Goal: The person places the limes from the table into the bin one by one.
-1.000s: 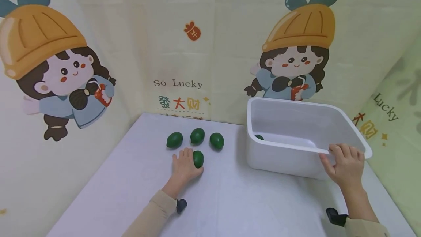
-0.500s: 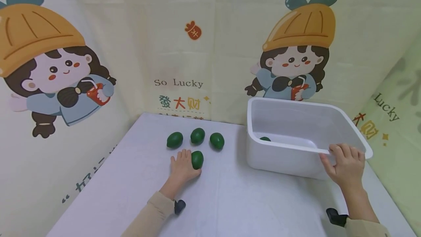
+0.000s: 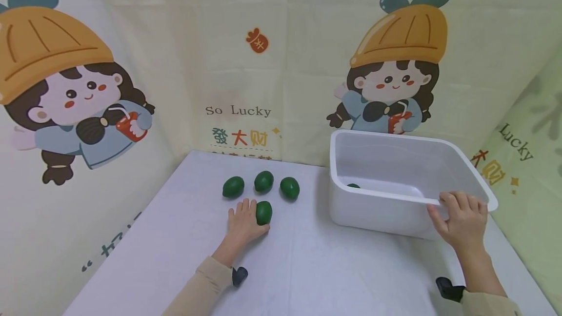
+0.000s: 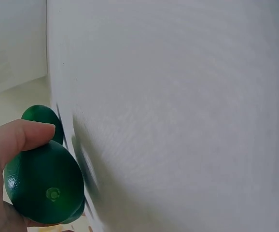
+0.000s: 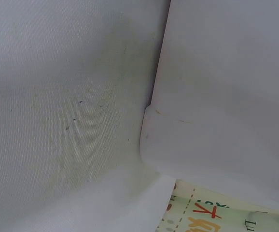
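Note:
My left hand (image 3: 242, 224) holds a dark green lime (image 3: 264, 213) on the white tabletop, its thumb on the near side. Up close in the left wrist view, the thumb lies across the same lime (image 4: 45, 183), and a second lime (image 4: 42, 116) shows behind it. Three more limes stand in a loose row just beyond the hand: a left one (image 3: 233, 187), a middle one (image 3: 263, 181) and a right one (image 3: 290, 187). With fingers over the near rim, my right hand (image 3: 463, 221) grips a white plastic bin (image 3: 373, 208). Inside, the top of another lime (image 3: 353, 186) peeks above the rim.
The white-covered table (image 3: 307, 267) ends at a printed cloth backdrop (image 3: 307, 62) with cartoon figures. Side cloths rise along its left and right edges. In the right wrist view, the bin's outer wall (image 5: 226, 106) stands on the cloth.
My left hand and its lime have shifted slightly left. Inside the bin, the lime has rolled a little to the right. The right hand has stayed on the rim.

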`<state>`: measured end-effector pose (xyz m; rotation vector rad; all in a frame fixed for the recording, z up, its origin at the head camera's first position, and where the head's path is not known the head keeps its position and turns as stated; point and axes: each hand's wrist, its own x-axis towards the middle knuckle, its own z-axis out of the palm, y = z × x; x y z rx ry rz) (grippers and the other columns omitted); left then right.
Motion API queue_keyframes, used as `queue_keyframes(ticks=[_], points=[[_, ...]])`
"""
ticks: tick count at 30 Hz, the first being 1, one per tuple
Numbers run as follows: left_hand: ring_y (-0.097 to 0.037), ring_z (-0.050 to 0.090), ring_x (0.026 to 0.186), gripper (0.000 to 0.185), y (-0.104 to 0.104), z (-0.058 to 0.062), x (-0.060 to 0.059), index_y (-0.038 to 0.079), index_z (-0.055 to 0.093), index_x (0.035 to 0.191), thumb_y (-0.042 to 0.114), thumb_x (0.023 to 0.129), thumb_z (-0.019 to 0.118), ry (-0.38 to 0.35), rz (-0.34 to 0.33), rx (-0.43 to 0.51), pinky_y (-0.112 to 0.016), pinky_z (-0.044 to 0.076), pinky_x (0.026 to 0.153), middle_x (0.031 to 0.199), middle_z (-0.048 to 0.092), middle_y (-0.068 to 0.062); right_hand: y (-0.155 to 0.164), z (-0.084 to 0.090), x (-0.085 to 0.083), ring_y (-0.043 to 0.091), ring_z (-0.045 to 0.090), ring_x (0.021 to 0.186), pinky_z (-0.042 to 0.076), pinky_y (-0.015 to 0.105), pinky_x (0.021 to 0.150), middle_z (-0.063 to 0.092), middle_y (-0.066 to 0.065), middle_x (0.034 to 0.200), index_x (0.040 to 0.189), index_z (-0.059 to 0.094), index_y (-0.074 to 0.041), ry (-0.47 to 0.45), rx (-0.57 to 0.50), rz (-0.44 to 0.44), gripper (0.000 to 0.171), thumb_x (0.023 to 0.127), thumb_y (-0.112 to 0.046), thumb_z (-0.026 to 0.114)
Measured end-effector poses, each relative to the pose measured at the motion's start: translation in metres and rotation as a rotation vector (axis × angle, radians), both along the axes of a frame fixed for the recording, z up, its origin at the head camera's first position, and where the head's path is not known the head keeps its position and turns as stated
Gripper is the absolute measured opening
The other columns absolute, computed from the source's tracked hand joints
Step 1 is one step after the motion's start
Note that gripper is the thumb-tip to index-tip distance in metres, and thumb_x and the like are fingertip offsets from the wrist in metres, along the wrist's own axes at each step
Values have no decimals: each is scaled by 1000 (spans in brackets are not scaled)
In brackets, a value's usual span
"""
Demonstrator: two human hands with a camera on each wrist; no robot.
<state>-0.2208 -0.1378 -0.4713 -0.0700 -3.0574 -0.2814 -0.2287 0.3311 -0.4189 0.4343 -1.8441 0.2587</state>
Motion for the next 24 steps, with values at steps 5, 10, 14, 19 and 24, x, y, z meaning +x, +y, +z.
queue_keyframes(ticks=[5, 10, 14, 19, 24], points=[[-33, 42, 108, 77, 3, 5, -1, 1, 44, 126, 49, 71, 67, 20, -7, 12, -54, 33, 88, 120, 45, -18, 1, 0, 0, 41, 39, 67, 23, 52, 61, 50, 20, 76, 80, 51, 2, -1, 7, -3, 61, 87, -58, 38], [-31, 43, 101, 75, 7, 6, -3, 2, 46, 123, 50, 70, 68, 54, -20, 17, -51, 34, 83, 111, 46, -15, 1, 1, 0, 41, 39, 67, 23, 51, 61, 49, 20, 75, 80, 51, 2, 15, 13, 0, 61, 87, -57, 38], [-34, 42, 107, 76, 9, 9, -4, 1, 46, 125, 50, 70, 68, 76, -26, 43, -54, 33, 88, 117, 45, -17, 0, -1, -2, 40, 38, 66, 22, 51, 60, 49, 19, 74, 78, 51, 1, 40, 10, 11, 60, 87, -57, 39], [-36, 37, 120, 79, 14, 19, -8, 2, 42, 130, 49, 72, 67, 65, -24, 69, -58, 28, 95, 132, 40, -20, 0, -1, -2, 39, 38, 66, 22, 51, 60, 49, 19, 74, 79, 50, 1, 45, 9, 9, 60, 87, -57, 38], [-33, 40, 113, 77, 18, 28, -14, 3, 43, 128, 50, 72, 66, 88, -35, 48, -55, 31, 91, 123, 43, -17, 2, -1, -2, 39, 38, 66, 22, 51, 61, 49, 19, 74, 79, 51, 2, 38, 7, 7, 60, 87, -57, 39]])
